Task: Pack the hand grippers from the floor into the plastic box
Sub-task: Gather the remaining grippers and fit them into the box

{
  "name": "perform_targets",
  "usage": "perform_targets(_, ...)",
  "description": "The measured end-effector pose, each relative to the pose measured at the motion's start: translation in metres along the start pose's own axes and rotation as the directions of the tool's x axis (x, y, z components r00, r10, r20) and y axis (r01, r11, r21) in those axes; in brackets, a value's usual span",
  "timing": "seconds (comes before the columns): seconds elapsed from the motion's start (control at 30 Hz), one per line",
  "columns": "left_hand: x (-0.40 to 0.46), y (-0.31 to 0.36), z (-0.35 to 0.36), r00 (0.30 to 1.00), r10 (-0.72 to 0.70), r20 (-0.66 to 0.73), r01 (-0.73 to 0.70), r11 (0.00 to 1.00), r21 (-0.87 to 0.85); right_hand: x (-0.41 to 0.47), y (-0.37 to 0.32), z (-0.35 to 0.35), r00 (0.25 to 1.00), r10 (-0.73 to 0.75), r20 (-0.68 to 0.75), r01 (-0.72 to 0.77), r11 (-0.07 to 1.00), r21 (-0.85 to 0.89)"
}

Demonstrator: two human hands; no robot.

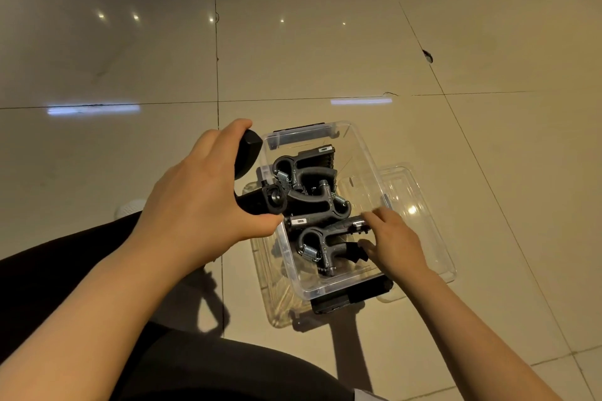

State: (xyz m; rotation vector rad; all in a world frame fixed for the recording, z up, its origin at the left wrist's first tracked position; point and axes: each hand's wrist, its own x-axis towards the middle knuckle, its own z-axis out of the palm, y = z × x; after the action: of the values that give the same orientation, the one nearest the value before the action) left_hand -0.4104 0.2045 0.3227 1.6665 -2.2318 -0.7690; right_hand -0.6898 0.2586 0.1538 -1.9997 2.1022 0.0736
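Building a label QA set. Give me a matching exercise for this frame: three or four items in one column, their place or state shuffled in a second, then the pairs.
Items:
1. Left hand
2. Right hand
3. Clear plastic box
4. Clear plastic lid

Places or states:
A. flat on the tiled floor, under and beside the box
B. inside the box, touching a packed black hand gripper with a metal spring
C. open, holding several grippers
D. holds a black hand gripper at the box's rim

Pairs: 1-D, 2-B, 3-C, 4-A

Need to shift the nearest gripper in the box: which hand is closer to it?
Right. The right hand touches the nearest hand gripper inside the plastic box; the left hand holds another gripper over the box's left edge.
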Motion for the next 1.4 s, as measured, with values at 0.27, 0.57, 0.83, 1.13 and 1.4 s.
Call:
perform_targets(0.27, -0.002, -0.003, 0.004, 1.0, -0.011, 0.003, 0.011, 1.0, 0.005, 0.034, 0.003, 0.02, 0.927, -0.158, 0.339, 0.193, 0.979, -0.073)
perform_targets(0.57, 0.0, -0.005, 0.005, 1.0, 0.004, -0.02, -0.005, 1.0, -0.027, 0.033, 0.005, 0.03, 0.933, -0.199, 0.3, 0.222, 0.974, -0.045)
perform_targets(0.83, -0.001, -0.009, 0.003, 0.985, -0.119, -0.126, 0.083, 0.963, -0.256, 0.027, 0.003, 0.025, 0.942, -0.153, 0.298, 0.173, 0.984, -0.042)
perform_targets(1.13, 0.003, -0.005, 0.007, 0.941, -0.324, -0.095, 0.168, 0.694, -0.7, -0.009, -0.015, 0.008, 0.993, 0.116, 0.02, -0.113, 0.898, 0.426)
perform_targets(1.4, -0.001, 0.018, 0.011, 0.951, -0.307, -0.023, 0.16, 0.556, -0.816, -0.04, -0.092, -0.088, 0.953, 0.011, -0.303, 0.242, 0.574, 0.782)
